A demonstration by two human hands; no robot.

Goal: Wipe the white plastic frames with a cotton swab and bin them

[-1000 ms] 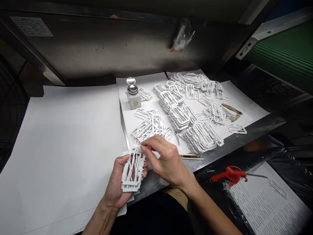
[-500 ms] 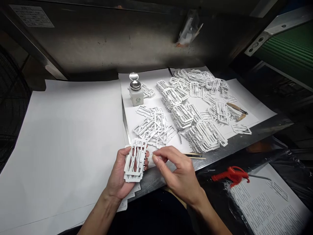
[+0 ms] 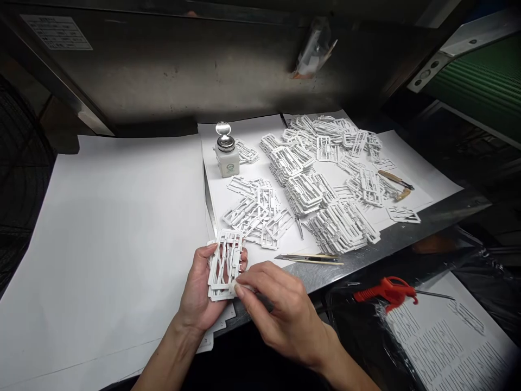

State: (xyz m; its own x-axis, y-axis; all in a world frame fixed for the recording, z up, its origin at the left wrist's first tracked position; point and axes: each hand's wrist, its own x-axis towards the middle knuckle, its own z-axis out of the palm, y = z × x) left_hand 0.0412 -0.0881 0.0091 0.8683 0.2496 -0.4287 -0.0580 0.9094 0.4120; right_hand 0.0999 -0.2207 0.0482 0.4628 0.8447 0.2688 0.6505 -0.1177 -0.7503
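My left hand [image 3: 197,301] holds a small stack of white plastic frames [image 3: 236,257] with slotted openings, thumb on the left edge and fingers behind. At the lower right corner of the top frame, my right hand [image 3: 285,309] pinches a small white wad [image 3: 235,287], which looks like cloth or tissue. Its fingertips partly hide the wad and that corner. Just beyond my hands lies a loose heap of similar frames [image 3: 266,201]. A thin craft knife [image 3: 309,259] rests on the table edge to the right.
Behind the heap stands a white pump bottle [image 3: 229,163] with a metal top. Stacked frames [image 3: 337,225] fill the right side, near a tool with tan handles [image 3: 393,178]. White paper [image 3: 114,244] covers the left. A red air gun [image 3: 386,293] lies lower right.
My right hand has moved left and down, bringing the white wad onto the lower corner of the frames. More of the craft knife now shows. My left hand stays almost in place.
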